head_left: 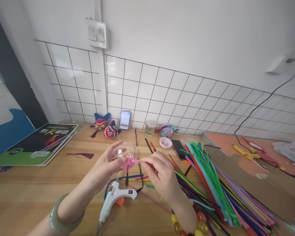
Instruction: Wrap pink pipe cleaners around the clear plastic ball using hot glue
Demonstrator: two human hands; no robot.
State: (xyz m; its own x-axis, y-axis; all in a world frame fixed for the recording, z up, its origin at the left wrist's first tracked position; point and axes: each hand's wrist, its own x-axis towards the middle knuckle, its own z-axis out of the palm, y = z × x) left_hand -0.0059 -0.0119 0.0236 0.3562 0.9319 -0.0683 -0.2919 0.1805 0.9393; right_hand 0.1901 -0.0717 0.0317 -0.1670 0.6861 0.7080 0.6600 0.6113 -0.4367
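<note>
My left hand (113, 160) is closed around a clear plastic ball (129, 149), thumb pressed near its lower side. A coil of pink pipe cleaner (128, 164) covers part of the ball there, and a dark tassel (127, 177) hangs below it. With thumb and forefinger, my right hand (159, 170) pinches the free end of the pink pipe cleaner, to the right of the coil. Just beneath both hands lies a white glue gun (115, 198) with a small red light lit; its cord runs back towards the wall.
Many coloured pipe cleaners (218, 183) spread over the right side of the wooden table (22, 193). Farther back are a dark phone (178, 149), a small pink bowl (165, 143), a lidded jar (150, 128), striped fish-like crafts (111, 130) and an upright phone (125, 119). A purple tassel (82, 155) lies left.
</note>
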